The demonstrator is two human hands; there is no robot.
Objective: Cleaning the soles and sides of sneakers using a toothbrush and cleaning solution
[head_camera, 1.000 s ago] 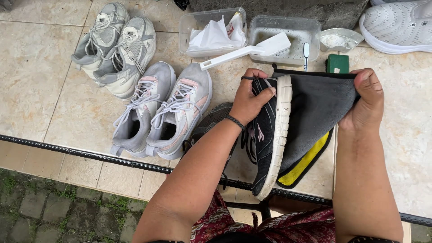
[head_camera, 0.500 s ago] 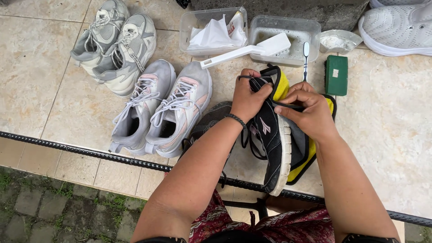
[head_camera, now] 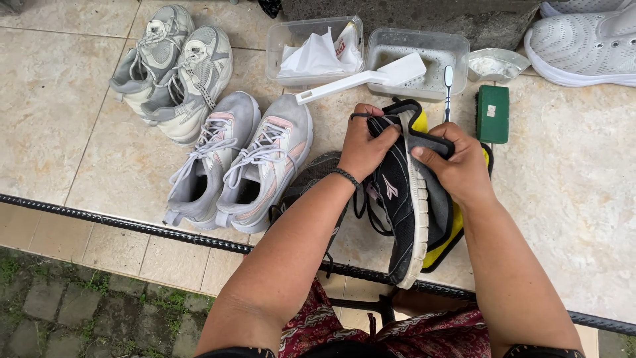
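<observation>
One head-worn camera looks steeply down, close over the tiled floor [head_camera: 79, 119].

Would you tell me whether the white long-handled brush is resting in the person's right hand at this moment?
No, the white long-handled brush lies across the clear plastic tub, while the right hand presses a dark cloth on the black shoe.

White shoe [head_camera: 583, 46] cut off at top-right edge

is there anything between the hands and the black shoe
Nothing visible. The left hand grips the black shoe at its upper, and the right hand presses a dark cloth against its sole side.
</observation>
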